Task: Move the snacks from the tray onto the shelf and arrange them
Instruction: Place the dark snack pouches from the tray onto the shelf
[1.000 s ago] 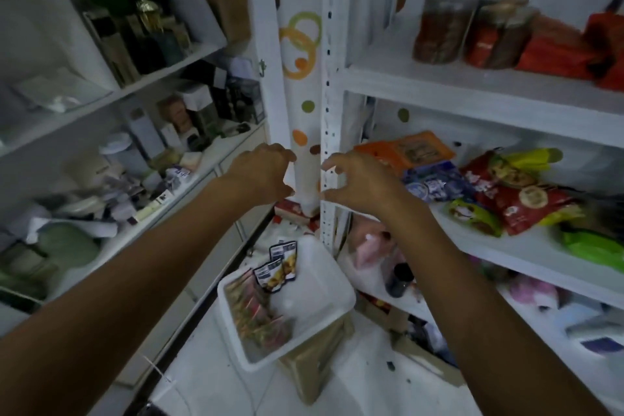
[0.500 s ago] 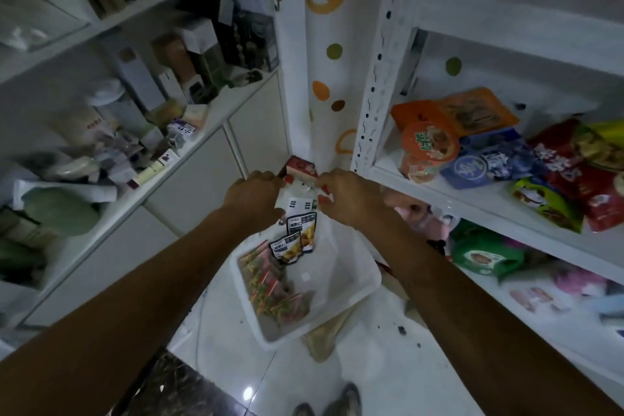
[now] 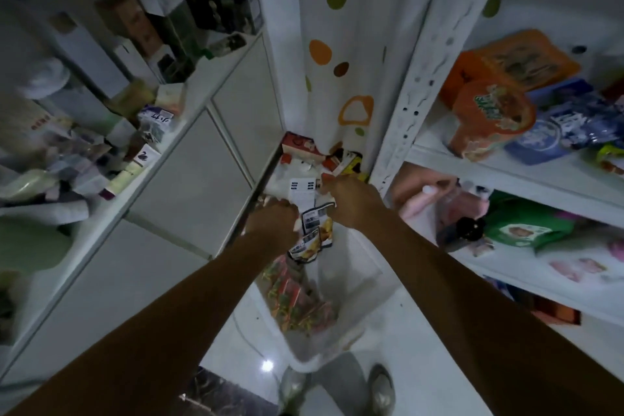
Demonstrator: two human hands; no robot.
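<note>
White plastic tray [image 3: 354,324], below my arms: red-and-green snack packets [image 3: 297,300] heaped along its left side, dark-and-yellow pouches [image 3: 312,233] at its far end. Left hand [image 3: 271,218] and right hand [image 3: 351,199]: either side of those pouches, fingers curled under; I cannot tell what either holds. White labelled packet [image 3: 304,189]: just beyond them. Shelf [image 3: 506,172], right: orange packs [image 3: 489,118] and a blue bag [image 3: 557,125] crowd its near corner. Perforated post [image 3: 415,84]: stands between tray and shelf. Counter [image 3: 189,118], left: cluttered with boxes.
</note>
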